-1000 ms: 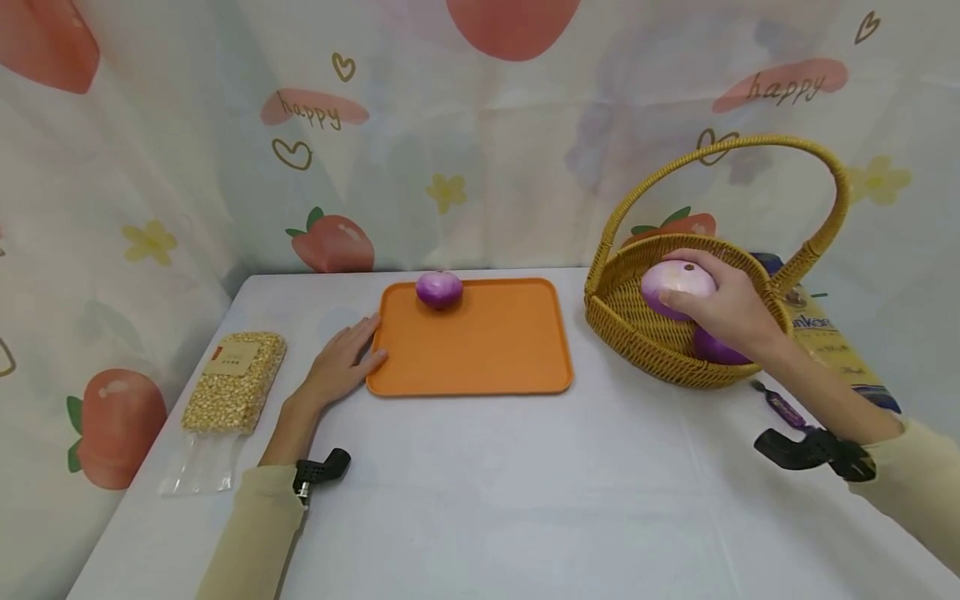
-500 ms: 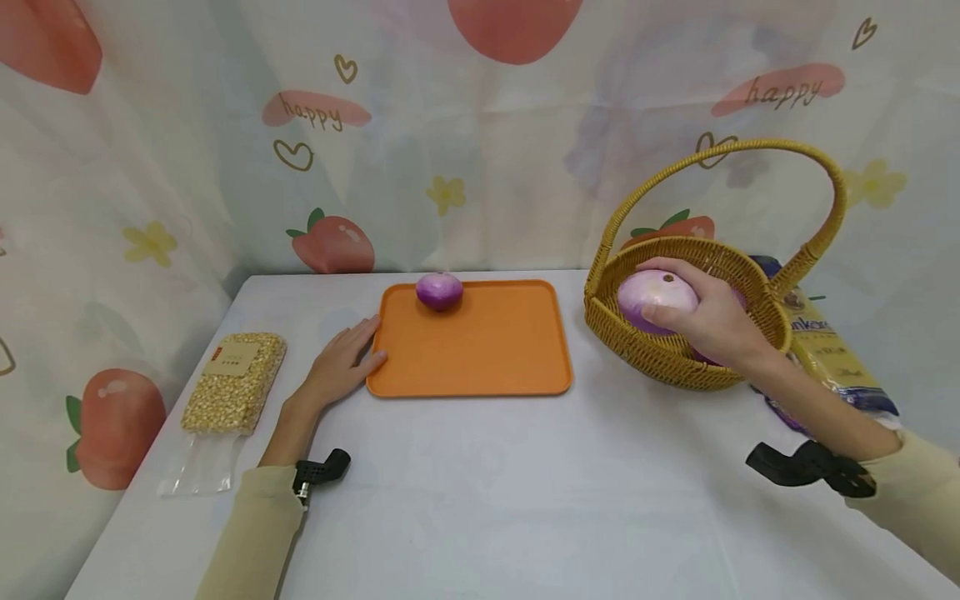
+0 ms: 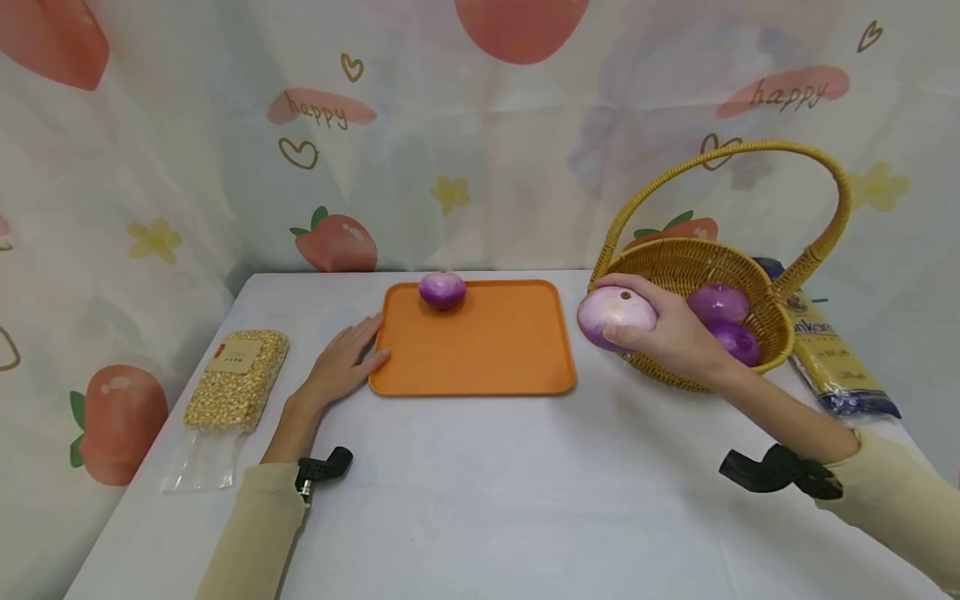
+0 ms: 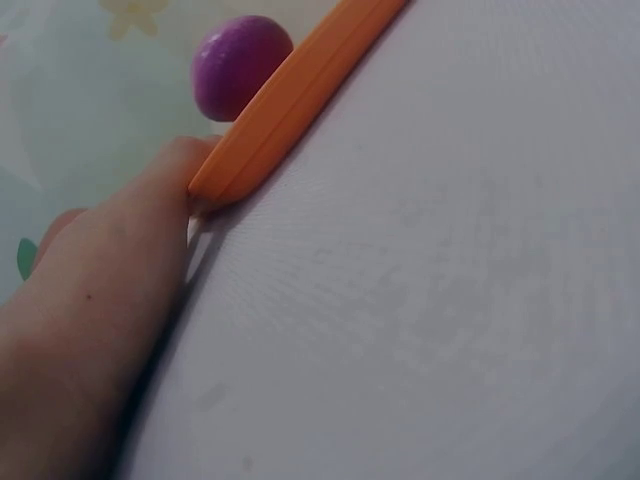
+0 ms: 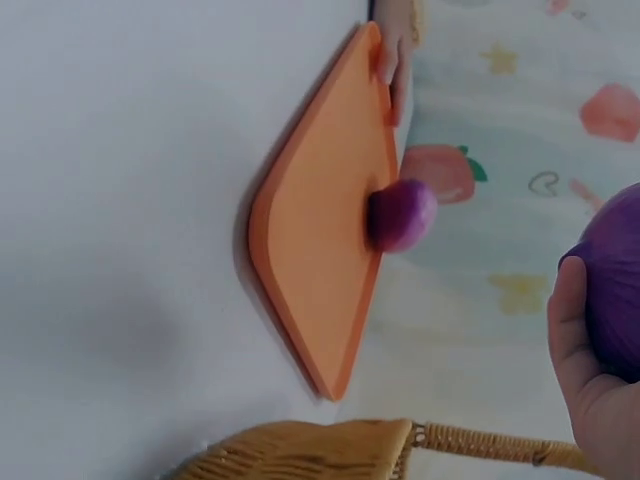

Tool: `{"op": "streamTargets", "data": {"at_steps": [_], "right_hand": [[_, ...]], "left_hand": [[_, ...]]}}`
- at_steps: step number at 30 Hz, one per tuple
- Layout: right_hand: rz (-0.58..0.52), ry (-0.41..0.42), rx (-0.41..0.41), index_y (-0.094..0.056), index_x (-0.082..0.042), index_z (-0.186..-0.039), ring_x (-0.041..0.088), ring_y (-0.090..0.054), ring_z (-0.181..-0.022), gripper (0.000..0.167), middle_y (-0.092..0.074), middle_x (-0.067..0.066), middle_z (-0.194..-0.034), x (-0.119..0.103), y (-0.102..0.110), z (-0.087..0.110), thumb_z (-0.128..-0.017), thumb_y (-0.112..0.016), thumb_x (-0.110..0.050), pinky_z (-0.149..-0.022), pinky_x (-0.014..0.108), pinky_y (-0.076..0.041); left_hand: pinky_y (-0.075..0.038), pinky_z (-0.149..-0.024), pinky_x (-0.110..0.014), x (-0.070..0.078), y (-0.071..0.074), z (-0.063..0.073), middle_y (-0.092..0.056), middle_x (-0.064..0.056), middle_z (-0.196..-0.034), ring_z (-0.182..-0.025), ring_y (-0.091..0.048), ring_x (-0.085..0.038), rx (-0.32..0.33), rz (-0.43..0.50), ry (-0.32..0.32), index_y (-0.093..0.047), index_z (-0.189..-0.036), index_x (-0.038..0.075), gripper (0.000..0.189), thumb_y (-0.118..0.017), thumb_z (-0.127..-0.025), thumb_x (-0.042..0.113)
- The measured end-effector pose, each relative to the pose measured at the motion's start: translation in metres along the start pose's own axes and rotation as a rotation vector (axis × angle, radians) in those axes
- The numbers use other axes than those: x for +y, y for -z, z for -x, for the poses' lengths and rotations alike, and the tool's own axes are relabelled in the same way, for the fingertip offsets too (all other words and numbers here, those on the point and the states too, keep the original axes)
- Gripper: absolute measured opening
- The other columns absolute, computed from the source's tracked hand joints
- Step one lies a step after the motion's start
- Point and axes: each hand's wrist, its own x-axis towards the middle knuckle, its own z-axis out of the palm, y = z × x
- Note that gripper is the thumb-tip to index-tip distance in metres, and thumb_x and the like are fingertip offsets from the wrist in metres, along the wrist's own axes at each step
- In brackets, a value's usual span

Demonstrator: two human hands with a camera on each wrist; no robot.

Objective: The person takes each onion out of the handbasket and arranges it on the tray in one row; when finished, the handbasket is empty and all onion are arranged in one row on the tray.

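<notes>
My right hand (image 3: 667,325) grips a purple onion (image 3: 615,317) with thumb and fingers, held at the left rim of the wicker basket (image 3: 660,367). In the right wrist view the held onion (image 5: 615,285) shows at the right edge, the thumb against its side. My left hand (image 3: 343,360) lies with fingers extended at the left edge of the orange tray (image 3: 480,350). Another purple onion (image 3: 442,290) sits at the tray's back left; the left wrist view shows this onion (image 4: 240,65) beyond the tray wall. Inside the basket are two more onions (image 3: 717,304), one behind the other.
A tall arched handle (image 3: 750,146) rises over the basket. Right of it lies a yellow and blue packet (image 3: 836,354). A clear bag of corn kernels (image 3: 236,383) lies at the table's left side. Behind the white table (image 3: 480,492) hangs a printed curtain (image 3: 510,167).
My right hand has carried the onion leftward from over the basket's middle to its left rim, uncovering the two onions inside. My left hand stays at the tray edge.
</notes>
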Motion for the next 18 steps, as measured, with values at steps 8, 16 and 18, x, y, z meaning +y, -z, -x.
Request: {"op": "streamTargets", "data": {"at_steps": [8,16,18], "right_hand": [[-0.036,0.030,-0.067,-0.048,-0.014,-0.139,0.033,-0.051,-0.113,0.054,-0.052,0.017,-0.134,-0.007,-0.017,-0.002,-0.088,-0.066,-0.017,-0.083,0.036,-0.054],[-0.090,0.016,-0.127,-0.049,-0.017,-0.137,0.034,-0.052,-0.112,0.054,-0.053,0.017,-0.133,-0.014,-0.032,-0.004,-0.086,-0.067,-0.018,-0.080,0.037,-0.057],[-0.095,0.022,-0.135,-0.050,-0.017,-0.137,0.034,-0.053,-0.111,0.054,-0.053,0.017,-0.133,-0.015,-0.037,-0.006,-0.086,-0.067,-0.018,-0.079,0.036,-0.057]], "left_hand": [[-0.014,-0.125,-0.047,-0.001,-0.001,-0.001,-0.027,-0.004,-0.161,-0.151,-0.023,-0.025,-0.016,-0.003,0.013,-0.023,-0.155,0.017,0.072,-0.050,-0.097,0.049],[-0.014,-0.124,-0.047,0.000,0.000,-0.002,-0.027,-0.004,-0.161,-0.151,-0.023,-0.026,-0.013,-0.005,0.019,-0.023,-0.155,0.017,0.072,-0.050,-0.097,0.050],[-0.014,-0.124,-0.047,0.000,0.000,-0.001,-0.027,-0.004,-0.161,-0.151,-0.023,-0.025,-0.015,-0.010,0.024,-0.023,-0.155,0.017,0.072,-0.049,-0.097,0.050]]}}
